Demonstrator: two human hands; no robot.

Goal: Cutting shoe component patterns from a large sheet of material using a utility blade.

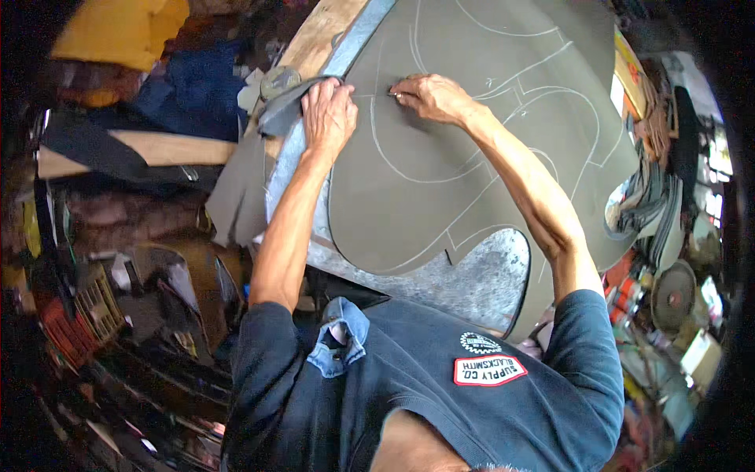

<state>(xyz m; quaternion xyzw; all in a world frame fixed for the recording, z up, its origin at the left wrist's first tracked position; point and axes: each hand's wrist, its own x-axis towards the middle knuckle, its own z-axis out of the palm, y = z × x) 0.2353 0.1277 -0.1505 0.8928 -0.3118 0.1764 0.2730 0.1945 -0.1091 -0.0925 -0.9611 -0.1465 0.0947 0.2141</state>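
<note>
A large dark grey-green sheet [440,212] lies in front of me, marked with curved and straight pale lines. Over its left part, my right hand [431,98] is closed in a pinch. Something tiny with a light glint shows at those fingertips, too small to name. At the sheet's left edge, my left hand [329,118] has its fingers bent over a folded grey scrap of material [287,110] and presses near the sheet. The left fingertips partly hide where scrap and sheet meet.
Beneath the sheet is a worn metal-topped table [464,275] with a wooden edge [318,35]. Stacked grey cut pieces [661,212] hang at the right, near a round disc [674,295]. Grey material [240,189] drapes at the left. A slatted crate [98,307] stands lower left.
</note>
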